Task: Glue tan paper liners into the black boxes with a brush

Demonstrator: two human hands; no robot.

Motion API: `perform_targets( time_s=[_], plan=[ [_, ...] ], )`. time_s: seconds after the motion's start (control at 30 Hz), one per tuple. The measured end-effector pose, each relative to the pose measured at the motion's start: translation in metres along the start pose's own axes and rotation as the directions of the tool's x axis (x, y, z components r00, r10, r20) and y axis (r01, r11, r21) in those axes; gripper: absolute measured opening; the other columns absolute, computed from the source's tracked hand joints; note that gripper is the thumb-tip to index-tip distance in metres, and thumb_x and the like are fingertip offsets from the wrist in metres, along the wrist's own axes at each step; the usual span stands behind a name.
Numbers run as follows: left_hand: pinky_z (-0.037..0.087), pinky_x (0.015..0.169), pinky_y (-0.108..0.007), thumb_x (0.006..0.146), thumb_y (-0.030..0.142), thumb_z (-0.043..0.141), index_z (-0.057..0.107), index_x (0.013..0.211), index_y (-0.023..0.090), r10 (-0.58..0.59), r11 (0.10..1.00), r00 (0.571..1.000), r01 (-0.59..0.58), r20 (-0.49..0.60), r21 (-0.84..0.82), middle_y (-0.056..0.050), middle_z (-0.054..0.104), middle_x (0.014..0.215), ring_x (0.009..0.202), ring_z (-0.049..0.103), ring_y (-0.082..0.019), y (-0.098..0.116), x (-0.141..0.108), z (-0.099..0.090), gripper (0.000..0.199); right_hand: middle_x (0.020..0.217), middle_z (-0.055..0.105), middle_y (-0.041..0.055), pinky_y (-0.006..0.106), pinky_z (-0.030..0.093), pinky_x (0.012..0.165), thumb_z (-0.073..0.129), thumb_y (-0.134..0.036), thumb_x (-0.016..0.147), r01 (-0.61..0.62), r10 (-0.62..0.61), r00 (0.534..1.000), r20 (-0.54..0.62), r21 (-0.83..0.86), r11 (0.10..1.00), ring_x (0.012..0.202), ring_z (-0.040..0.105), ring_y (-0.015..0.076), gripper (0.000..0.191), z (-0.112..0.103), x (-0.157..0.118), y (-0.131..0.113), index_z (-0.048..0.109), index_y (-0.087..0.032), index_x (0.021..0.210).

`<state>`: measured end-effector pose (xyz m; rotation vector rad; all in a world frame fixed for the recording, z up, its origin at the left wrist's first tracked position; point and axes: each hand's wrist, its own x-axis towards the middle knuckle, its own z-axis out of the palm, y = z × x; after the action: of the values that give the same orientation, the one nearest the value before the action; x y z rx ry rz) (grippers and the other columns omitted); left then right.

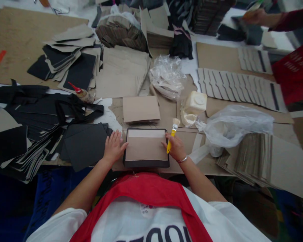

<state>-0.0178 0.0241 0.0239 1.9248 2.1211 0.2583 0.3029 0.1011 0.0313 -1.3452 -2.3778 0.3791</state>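
In front of me lies a tan board panel [146,148] with a pale strip along its far side, framed by a black sheet that shows around its edges. My left hand [113,146] rests at the panel's left side, fingers spread, its thumb near the edge. At the right side, my right hand [176,148] grips a yellow-handled paintbrush [169,143] with its bristles pointing away from me, while the fingertips touch the panel's edge. Black sheets [84,143] lie just left of my left hand. Beyond the panel sits a small stack of tan boards [141,109].
A cut-open white plastic jug [195,104] stands right of the board stack. Clear plastic bags [238,124] and grey boards [257,161] lie to the right. Black pieces [35,111] and a red-tipped bottle [82,92] are at left. Another person's hand [260,17] works at the far right.
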Motion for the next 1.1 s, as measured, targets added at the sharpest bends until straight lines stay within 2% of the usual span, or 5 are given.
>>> perform_targets(
  time_s=[0.27,0.47,0.67,0.83,1.1],
  plan=[
    [0.03,0.107,-0.042,0.083,0.041,0.051,0.044,0.128,0.012,-0.287,0.958,0.92,0.268,-0.268,-0.107,-0.017,0.045,0.136,0.129,0.038,-0.026,-0.052,-0.032,-0.01,0.054,0.095,0.07,0.0072,0.033,0.051,0.071,0.038,-0.043,0.093,-0.147,0.185,0.975,-0.126,0.259,0.955,0.082,0.067,0.018,0.031,-0.031,0.001,-0.016,0.043,-0.02,0.113],
    [0.032,0.104,-0.045,0.069,0.05,0.065,0.036,0.131,0.004,-0.765,0.638,0.626,0.768,-0.149,-0.049,-0.027,0.043,0.134,0.128,0.038,-0.034,-0.139,-0.053,-0.039,0.083,0.092,0.071,0.007,0.03,0.05,0.065,0.042,-0.038,0.092,-0.078,0.103,0.988,-0.115,0.209,0.975,0.081,0.068,0.0184,0.028,-0.019,0.0,-0.026,0.044,-0.019,0.113],
    [0.043,0.094,-0.046,0.061,0.043,0.071,0.047,0.123,0.006,-0.846,0.533,0.532,0.834,-0.049,-0.144,-0.024,0.057,0.119,0.115,0.052,-0.036,-0.173,-0.064,-0.064,0.076,0.093,0.071,0.0074,0.029,0.052,0.065,0.045,-0.037,0.091,-0.024,0.049,0.993,-0.11,0.22,0.975,0.081,0.069,0.0183,0.026,-0.017,0.005,-0.036,0.046,-0.019,0.11],
    [0.051,0.087,-0.045,0.066,0.041,0.065,0.058,0.111,0.016,-0.915,0.299,0.402,0.654,-0.016,-0.695,-0.007,0.069,0.102,0.101,0.063,-0.028,-0.19,-0.086,-0.101,0.052,0.093,0.07,0.0069,0.029,0.053,0.069,0.041,-0.036,0.093,-0.05,0.101,0.984,-0.144,0.32,0.946,0.076,0.068,0.0151,0.023,-0.027,0.005,-0.041,0.044,-0.02,0.109],
    [0.051,0.09,-0.041,0.069,0.04,0.063,0.061,0.1,0.025,-0.807,0.176,0.574,0.454,0.136,-0.873,0.007,0.07,0.089,0.093,0.065,-0.02,-0.084,-0.057,-0.093,0.034,0.118,0.059,0.0118,0.033,0.054,0.077,0.045,-0.041,0.091,-0.166,0.215,0.976,-0.028,0.546,0.822,0.088,0.067,0.0162,0.03,-0.019,-0.003,-0.069,0.042,-0.022,0.113]
  ],
)
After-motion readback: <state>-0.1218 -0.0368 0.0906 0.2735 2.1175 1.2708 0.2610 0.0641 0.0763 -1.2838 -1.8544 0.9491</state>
